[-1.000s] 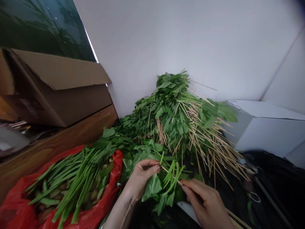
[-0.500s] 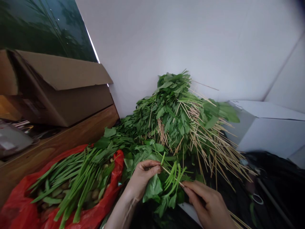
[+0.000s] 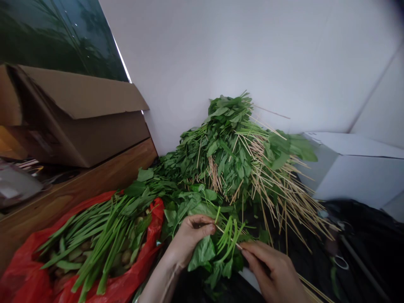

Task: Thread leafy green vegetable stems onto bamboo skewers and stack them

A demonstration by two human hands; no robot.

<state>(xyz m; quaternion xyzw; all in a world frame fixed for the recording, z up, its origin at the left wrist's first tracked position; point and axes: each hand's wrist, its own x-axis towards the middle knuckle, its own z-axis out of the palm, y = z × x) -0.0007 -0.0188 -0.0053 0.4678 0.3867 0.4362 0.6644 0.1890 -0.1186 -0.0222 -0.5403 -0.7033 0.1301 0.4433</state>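
My left hand (image 3: 189,240) grips a small bunch of leafy green stems (image 3: 202,252) low in the view. A thin bamboo skewer (image 3: 227,236) runs through or beside the stems, and its near end is pinched in my right hand (image 3: 273,271). The fingertips of both hands are close together around the stems, and the skewer's exact path among them is hidden. Behind my hands rises a large heap of skewered leafy greens (image 3: 225,158), with many bamboo sticks poking out to the right.
A red plastic bag (image 3: 22,269) of long green stalks lies at the left, on a wooden ledge (image 3: 72,195). A cardboard box (image 3: 75,122) stands beyond it. A white box (image 3: 356,174) sits at the right, above dark cloth (image 3: 362,252) holding scissors (image 3: 341,261). A white wall is behind.
Both hands have shifted only slightly, the left one a little lower, with the same stems and skewer in them. The heap has not visibly changed.
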